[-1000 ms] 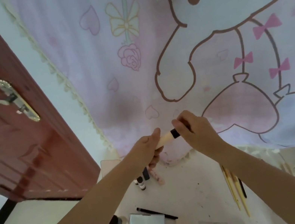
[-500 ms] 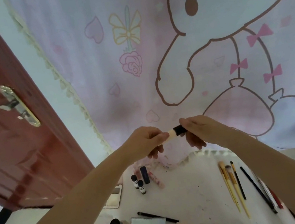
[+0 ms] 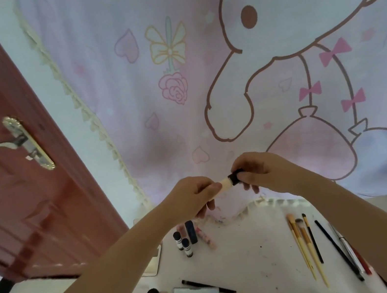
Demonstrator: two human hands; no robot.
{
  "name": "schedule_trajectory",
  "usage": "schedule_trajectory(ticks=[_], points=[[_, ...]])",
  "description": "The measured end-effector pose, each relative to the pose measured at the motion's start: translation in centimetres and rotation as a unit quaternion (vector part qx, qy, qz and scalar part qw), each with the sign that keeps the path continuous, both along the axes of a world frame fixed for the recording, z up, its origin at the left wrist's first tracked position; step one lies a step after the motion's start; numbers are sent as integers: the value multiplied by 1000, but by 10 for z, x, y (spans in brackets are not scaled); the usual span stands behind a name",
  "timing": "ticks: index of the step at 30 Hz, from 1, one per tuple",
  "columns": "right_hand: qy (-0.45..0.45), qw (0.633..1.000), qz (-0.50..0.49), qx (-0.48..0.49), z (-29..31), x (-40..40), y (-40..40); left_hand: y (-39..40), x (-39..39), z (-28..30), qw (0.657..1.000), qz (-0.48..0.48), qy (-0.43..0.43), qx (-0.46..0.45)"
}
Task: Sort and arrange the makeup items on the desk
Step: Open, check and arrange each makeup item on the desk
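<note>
Head view: a white desk (image 3: 253,259) fills the lower frame, strewn with brushes (image 3: 305,243) and small tubes (image 3: 183,243). Above it at centre frame, a cream stick (image 3: 226,184) lies horizontally between both hands. The left hand (image 3: 190,196) pinches its cream end; the right hand (image 3: 264,172) grips its black cap (image 3: 234,178).

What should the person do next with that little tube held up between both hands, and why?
Probably lower the tube and set it beside the small tubes standing at the back of the desk. The left hand grips its pale body, the right hand its dark cap, and like items are already grouped, such as the brushes.
</note>
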State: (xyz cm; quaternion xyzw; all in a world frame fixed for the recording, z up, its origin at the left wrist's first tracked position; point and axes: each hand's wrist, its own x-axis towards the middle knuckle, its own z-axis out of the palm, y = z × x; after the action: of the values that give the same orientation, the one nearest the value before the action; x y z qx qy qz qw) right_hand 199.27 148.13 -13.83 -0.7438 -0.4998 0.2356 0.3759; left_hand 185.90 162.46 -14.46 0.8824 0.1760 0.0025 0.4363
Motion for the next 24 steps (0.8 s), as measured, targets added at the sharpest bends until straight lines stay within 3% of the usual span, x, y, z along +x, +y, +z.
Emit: schedule_trajectory(ticks=[3,6,12,19,24], points=[[74,996,16,49,-5,1,-1,3,-5,0,1000,19,1,-22],[127,992,18,12,-10,-3,5,4,-8,-3,1000,16,5,-18],[41,999,3,-2,-9,-6,9,2,-8,-7,1000,13,13,-15],[132,991,4,28,-15,-4,9,5,-9,-14,999,11,12,-46],[95,995,-7,3,-24,-4,10,9,-12,-26,998,1,29,-52]])
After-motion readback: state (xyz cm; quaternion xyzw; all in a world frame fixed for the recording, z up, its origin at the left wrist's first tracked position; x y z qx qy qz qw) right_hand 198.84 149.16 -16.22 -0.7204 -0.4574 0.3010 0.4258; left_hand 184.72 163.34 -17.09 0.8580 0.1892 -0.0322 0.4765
